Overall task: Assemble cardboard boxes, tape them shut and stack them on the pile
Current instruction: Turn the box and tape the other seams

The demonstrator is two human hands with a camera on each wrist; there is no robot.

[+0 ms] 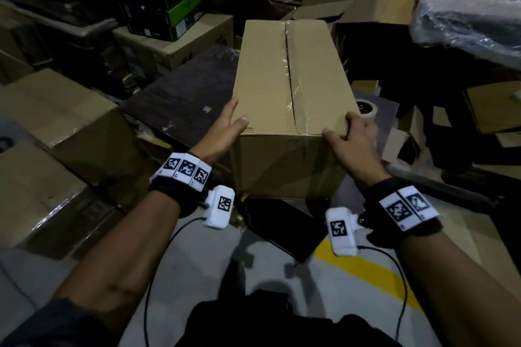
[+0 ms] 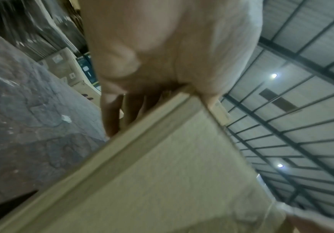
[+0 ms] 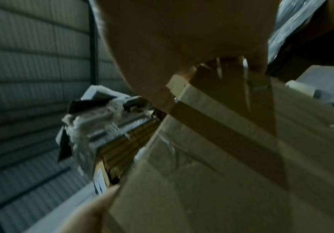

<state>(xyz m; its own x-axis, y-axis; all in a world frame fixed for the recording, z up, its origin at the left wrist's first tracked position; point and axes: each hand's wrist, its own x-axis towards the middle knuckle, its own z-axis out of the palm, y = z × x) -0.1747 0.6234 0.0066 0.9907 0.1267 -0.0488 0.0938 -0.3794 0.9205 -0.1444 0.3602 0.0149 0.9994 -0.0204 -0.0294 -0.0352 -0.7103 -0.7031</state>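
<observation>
A: What do the hands hold?

B: A closed cardboard box (image 1: 293, 98), one hand at each near top corner. The left hand (image 1: 225, 132) lies along the box's left side, thumb laid over the top edge and the fingers reaching forward along the side wall. The left wrist view shows those fingers (image 2: 112, 113) fairly straight, pressed to the wall rather than wrapped round it.

A: And the right?

B: The right hand (image 1: 352, 141) clasps the opposite corner: thumb on the near face just under the top edge, fingers curled over the edge onto the right side. The right wrist view is blurred, but it shows the corner of the box (image 3: 221, 141) wedged into the palm.

A: Is the box sealed?

B: A strip of clear tape (image 1: 290, 84) runs along the middle seam of the top, between the two hands, and folds down over the near face.

A: Where is the box?

B: Between both palms, stretching away from the wrists. Whether its base rests on anything I cannot tell. To the outside of the left hand lies a dark board (image 1: 180, 98); just beyond the right hand's fingers sits a tape roll (image 1: 365, 108). Below the wrists a yellow floor line (image 1: 363, 267) shows.
</observation>
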